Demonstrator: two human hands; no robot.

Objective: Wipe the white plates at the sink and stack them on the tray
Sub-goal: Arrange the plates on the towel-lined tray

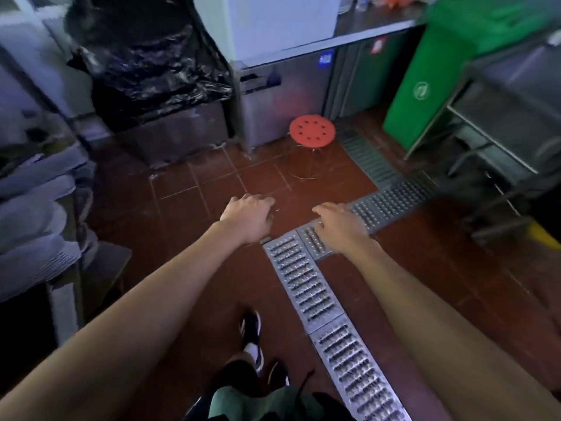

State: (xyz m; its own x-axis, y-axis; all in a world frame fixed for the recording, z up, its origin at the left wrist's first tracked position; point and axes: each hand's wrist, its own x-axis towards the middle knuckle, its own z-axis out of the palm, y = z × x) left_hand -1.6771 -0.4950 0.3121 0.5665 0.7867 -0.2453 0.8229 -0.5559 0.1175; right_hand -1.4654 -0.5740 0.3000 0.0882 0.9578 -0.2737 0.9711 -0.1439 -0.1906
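Both my arms reach forward over a red tiled floor. My left hand is held out palm down with its fingers loosely bent and holds nothing. My right hand is likewise palm down and empty, over a metal floor grate. Blurred pale stacks, perhaps white plates, sit on a shelf at the left edge. No sink or tray shows clearly.
A red round stool stands ahead by a steel cabinet. A green bin is at the right, next to a metal rack. A black-bagged bin stands at the back left. My feet are below.
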